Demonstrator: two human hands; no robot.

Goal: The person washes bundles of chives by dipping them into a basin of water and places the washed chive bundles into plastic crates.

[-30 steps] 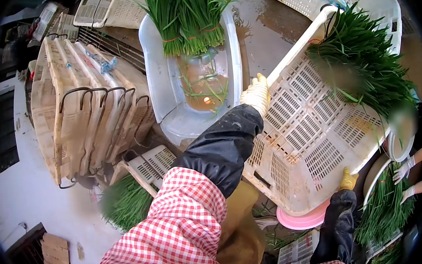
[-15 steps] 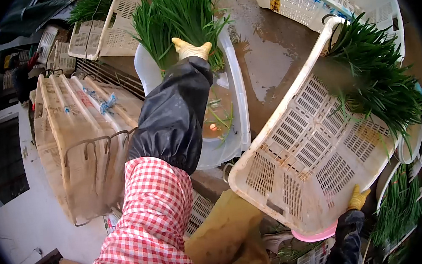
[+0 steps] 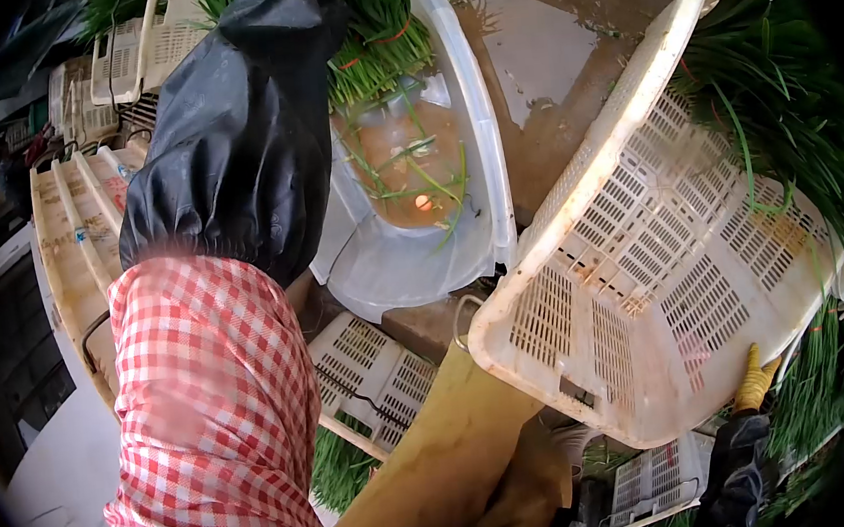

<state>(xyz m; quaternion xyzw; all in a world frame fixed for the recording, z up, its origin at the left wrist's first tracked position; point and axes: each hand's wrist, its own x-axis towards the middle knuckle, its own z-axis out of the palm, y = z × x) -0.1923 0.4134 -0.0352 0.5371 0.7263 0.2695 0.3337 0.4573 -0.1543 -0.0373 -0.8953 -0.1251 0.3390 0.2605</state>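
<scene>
The right hand (image 3: 757, 382), in a yellow glove, is at the lower right of the frame, gripping the rim of the big white basket (image 3: 631, 245). The left hand is out of sight past the top edge, so I cannot tell if it is open or closed. Its arm goes up the left side, with a red and white checked sleeve (image 3: 209, 413) and a shiny black cover (image 3: 230, 130).

The big white basket fills the right side. It is tipped, and its sides are full of slots. A big dark green bunch (image 3: 778, 92) of long leaves lies in its upper right part. The low part shows bare, dirty plastic.

At the top middle is a see-through tub (image 3: 393, 271). It has brown water, some loose green leaves (image 3: 424, 175) and a small orange thing (image 3: 424, 203) in it. Green bunches (image 3: 379, 61) with red bands sit at its top end. The black cover hides part of them.

A small white crate (image 3: 376, 368) is below the tub, with green leaves beside it. Brown cloth (image 3: 448, 447) covers the bottom middle. Old white crates (image 3: 75, 259) are on the left, and another crate (image 3: 167, 40) is at the upper left. Wet ground (image 3: 567, 80) shows between the tub and the basket.
</scene>
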